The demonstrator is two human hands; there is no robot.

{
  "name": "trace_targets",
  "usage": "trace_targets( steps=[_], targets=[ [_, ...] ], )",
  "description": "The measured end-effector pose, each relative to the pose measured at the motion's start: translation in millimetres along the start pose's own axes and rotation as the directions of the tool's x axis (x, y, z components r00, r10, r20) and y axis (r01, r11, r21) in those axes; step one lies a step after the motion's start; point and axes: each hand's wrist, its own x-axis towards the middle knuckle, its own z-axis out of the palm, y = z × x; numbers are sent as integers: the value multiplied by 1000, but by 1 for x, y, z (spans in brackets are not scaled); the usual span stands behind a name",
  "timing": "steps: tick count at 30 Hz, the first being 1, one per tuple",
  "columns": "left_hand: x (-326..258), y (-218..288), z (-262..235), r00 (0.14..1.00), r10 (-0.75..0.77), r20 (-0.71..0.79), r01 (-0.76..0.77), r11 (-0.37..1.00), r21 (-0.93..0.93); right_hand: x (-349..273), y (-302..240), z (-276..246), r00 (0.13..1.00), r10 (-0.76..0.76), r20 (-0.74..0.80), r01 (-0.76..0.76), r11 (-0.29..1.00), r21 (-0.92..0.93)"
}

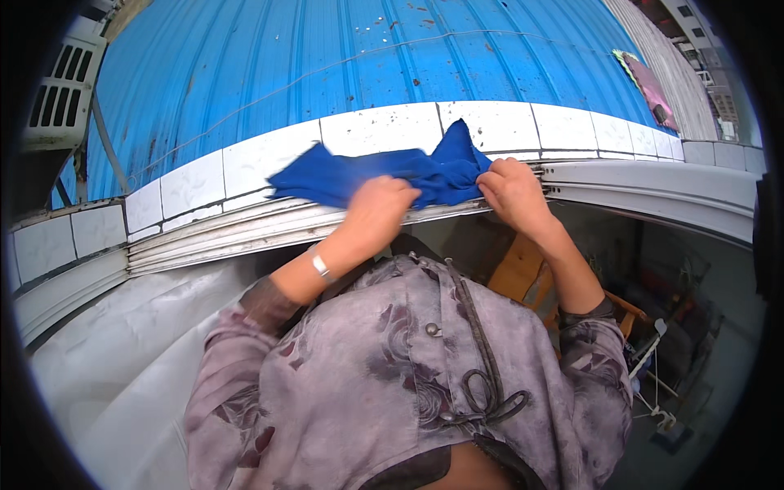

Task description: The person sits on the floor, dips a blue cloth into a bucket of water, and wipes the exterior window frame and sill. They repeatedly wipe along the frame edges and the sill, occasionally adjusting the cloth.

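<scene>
A blue cloth (433,173) lies bunched over the white window track (220,233) and the edge of the tiled ledge. My left hand (377,211) is closed on the cloth near its middle, slightly blurred, a bracelet on the wrist. At the cloth's right end, my right hand (514,192) pinches a gathered fold, close to the end of the white sliding frame (645,192). One corner of the cloth stands up between the two hands, while its left end spreads loosely along the track. The fingertips are partly hidden by the fabric.
White tiles (380,131) border the track outside, with a ribbed blue metal roof (343,57) beyond. A thin wire (302,77) crosses the roof. An air-conditioner unit (65,90) hangs at far left. White sheeting (139,343) lies below left; a wooden chair (518,269) stands inside at right.
</scene>
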Motion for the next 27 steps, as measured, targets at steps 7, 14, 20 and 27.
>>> trace_targets(
  steps=[7,14,20,27],
  targets=[
    [125,11,-48,947,-306,-98,147,682,-716,42,17,-80,815,486,-315,-252,788,562],
    [108,-36,-117,949,-308,-67,137,594,-793,107,5,-80,818,485,-308,-152,699,698],
    [20,-99,-208,922,-332,-200,-13,489,-872,182,-60,-45,926,378,-7,-109,286,952],
    [-143,-140,-332,812,-578,-82,475,736,-482,235,-209,26,984,-44,175,-172,58,983]
  ],
)
